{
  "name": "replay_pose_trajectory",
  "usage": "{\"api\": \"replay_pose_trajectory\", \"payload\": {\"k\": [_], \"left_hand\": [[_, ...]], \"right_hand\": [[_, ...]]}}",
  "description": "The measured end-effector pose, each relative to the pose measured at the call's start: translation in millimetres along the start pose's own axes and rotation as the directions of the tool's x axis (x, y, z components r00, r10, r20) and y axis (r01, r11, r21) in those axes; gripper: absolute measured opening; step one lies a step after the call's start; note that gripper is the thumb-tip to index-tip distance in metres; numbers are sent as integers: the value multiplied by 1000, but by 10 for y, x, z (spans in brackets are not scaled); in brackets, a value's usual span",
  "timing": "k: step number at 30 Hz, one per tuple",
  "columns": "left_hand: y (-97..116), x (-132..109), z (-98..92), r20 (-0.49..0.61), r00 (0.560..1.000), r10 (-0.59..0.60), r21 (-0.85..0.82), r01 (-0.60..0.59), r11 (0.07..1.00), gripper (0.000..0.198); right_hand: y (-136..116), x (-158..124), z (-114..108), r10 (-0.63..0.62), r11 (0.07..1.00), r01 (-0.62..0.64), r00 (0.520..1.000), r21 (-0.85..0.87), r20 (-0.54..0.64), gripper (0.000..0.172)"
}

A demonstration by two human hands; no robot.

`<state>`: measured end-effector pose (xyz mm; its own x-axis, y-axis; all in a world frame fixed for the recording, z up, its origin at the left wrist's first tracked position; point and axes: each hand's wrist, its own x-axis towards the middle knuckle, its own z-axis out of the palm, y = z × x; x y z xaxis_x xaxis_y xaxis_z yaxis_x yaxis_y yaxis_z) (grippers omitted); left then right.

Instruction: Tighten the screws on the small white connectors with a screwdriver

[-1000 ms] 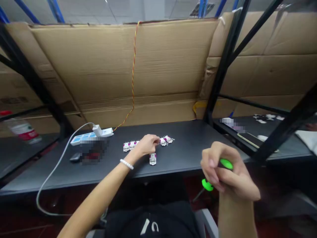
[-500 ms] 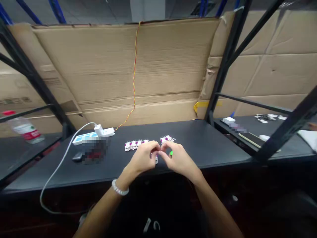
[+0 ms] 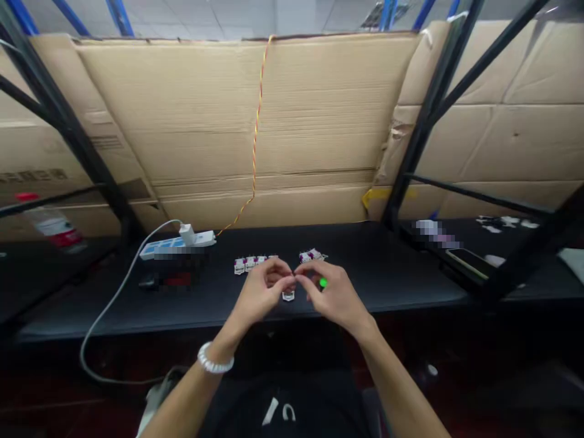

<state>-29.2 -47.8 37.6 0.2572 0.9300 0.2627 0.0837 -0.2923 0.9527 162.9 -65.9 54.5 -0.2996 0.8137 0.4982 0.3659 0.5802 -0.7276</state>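
Observation:
My left hand [image 3: 263, 288] and my right hand [image 3: 334, 293] meet fingertip to fingertip over the black table, both closed in a pinch. What they pinch is too small to make out. Just beneath the fingertips lies a small white part [image 3: 288, 296], partly covered by my left hand. A bright green spot [image 3: 323, 282] shows by the fingers of my right hand. Beyond my left hand is a row of small white and purple parts [image 3: 250, 264], its right end hidden by the fingers. More white and purple parts [image 3: 312, 255] lie beyond my right hand.
A white power strip [image 3: 203, 238] with a plugged-in charger [image 3: 187, 234] and trailing white cable [image 3: 104, 304] lies left on the table [image 3: 392, 261]. Black frame posts [image 3: 420, 121] flank it. A cardboard wall [image 3: 182, 121] stands behind. A bottle [image 3: 57, 226] is far left; a phone [image 3: 468, 261], right.
The view has shifted slightly and brightened. My fingers stay together in a pinch, and more of the white part beneath them now shows.

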Motion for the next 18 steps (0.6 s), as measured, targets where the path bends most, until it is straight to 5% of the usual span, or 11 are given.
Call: {"api": "replay_pose_trajectory", "payload": {"k": [6, 18], "left_hand": [[-16, -43, -47, 17, 999, -49, -230, 52, 972, 35], [103, -278, -56, -192, 981, 13, -168, -46, 985, 27]], "right_hand": [[-17, -21, 17, -57, 998, 57, 998, 30, -15, 9], [-68, -79, 254, -205, 979, 203, 969, -33, -136, 14]]}}
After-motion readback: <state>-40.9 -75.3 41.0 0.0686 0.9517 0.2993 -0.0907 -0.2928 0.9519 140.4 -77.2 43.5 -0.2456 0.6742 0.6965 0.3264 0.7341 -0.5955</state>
